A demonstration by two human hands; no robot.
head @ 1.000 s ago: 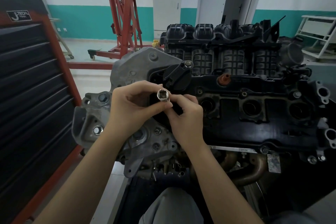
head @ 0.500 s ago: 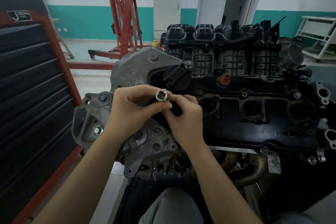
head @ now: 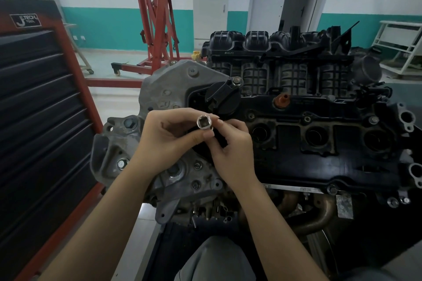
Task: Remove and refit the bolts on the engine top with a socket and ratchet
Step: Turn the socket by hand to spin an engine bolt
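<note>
Chromed steel socket (head: pixel 204 122), small, rigid and probably slippery, is being pinched by left hand (head: pixel 170 137) and right hand (head: pixel 230 143) above the engine (head: pixel 319 143); sidewall grip is judged safest.

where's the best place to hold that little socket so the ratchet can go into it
Pinch the socket around its round chrome wall, coming in from the sides. Its square drive hole faces up toward the camera, so fingers on the wall leave that opening free. The left hand already holds it this way, and the right hand touches it from the other side. No ratchet is in view.
</note>
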